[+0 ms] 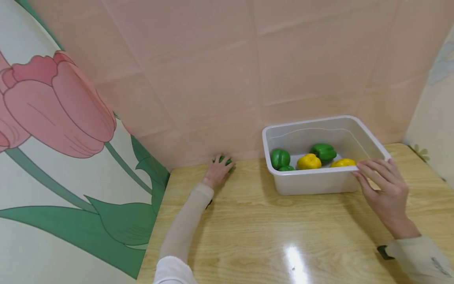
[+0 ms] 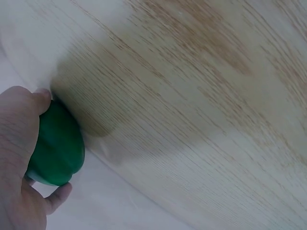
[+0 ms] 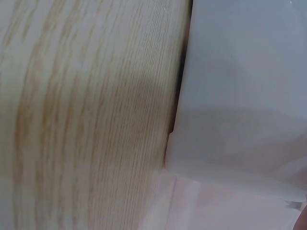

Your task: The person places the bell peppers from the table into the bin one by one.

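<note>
At the table's back edge, my left hand (image 1: 217, 172) grips a green bell pepper (image 2: 60, 143) from above. The left wrist view has the thumb and fingers of that hand curled round the pepper's sides. My right hand (image 1: 384, 189) holds the front right corner of a pale grey plastic bin (image 1: 315, 183), fingers over the rim and thumb on the outer side. Inside the bin lie green bell peppers, one at the left (image 1: 280, 158) and one at the back (image 1: 323, 152), along with a yellow bell pepper (image 1: 308, 161) and another yellow one (image 1: 343, 162) partly behind the front rim.
The wooden table (image 1: 248, 228) meets a wall covered with pinkish cloth (image 1: 198, 79) along its back edge. To the left stands a wall painted with a large tulip (image 1: 60, 106). In the right wrist view the bin's side wall (image 3: 240, 96) rises from the tabletop.
</note>
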Demonstrator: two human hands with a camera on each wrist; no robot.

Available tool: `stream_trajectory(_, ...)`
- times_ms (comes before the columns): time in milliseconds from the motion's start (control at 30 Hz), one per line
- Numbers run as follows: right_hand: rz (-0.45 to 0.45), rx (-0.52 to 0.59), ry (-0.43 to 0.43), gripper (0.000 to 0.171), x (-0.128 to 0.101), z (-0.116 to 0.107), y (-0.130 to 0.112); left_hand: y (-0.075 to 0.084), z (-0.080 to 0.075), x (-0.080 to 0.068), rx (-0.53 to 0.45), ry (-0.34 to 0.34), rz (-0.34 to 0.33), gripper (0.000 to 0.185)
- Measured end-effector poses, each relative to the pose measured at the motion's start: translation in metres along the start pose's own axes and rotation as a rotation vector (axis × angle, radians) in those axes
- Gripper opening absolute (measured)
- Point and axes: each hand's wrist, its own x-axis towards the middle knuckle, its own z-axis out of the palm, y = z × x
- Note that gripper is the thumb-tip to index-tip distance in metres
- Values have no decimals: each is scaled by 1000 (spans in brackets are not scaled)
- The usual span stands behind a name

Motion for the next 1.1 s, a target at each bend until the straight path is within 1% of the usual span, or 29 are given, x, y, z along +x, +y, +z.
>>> stream_trajectory(167, 4, 1, 5, 30, -1, 0, 1, 1, -2, 0, -50, 12, 2, 54)
stream_trajectory(300, 4, 5, 12, 30, -1, 1, 0, 1, -2, 1, -49, 7, -1, 55)
stream_trajectory(433, 5, 6, 16, 30, 0, 1, -1, 0, -5, 0, -48, 18, 1, 56)
stream_trajectory(567, 6, 9, 17, 28, 1, 2, -2, 0, -8, -2, -79, 53, -5, 56)
stream_trajectory(833, 12, 15, 28, 29, 1, 3, -2, 1, -14, -3, -120, 178, 28, 55)
stream_trajectory(900, 12, 14, 28, 29, 1, 3, -1, 2, -16, -3, -131, 193, 35, 55)
stream_trajectory(1100, 20, 15, 27, 28, 1, 3, -2, 7, -23, -5, -165, 207, 33, 54)
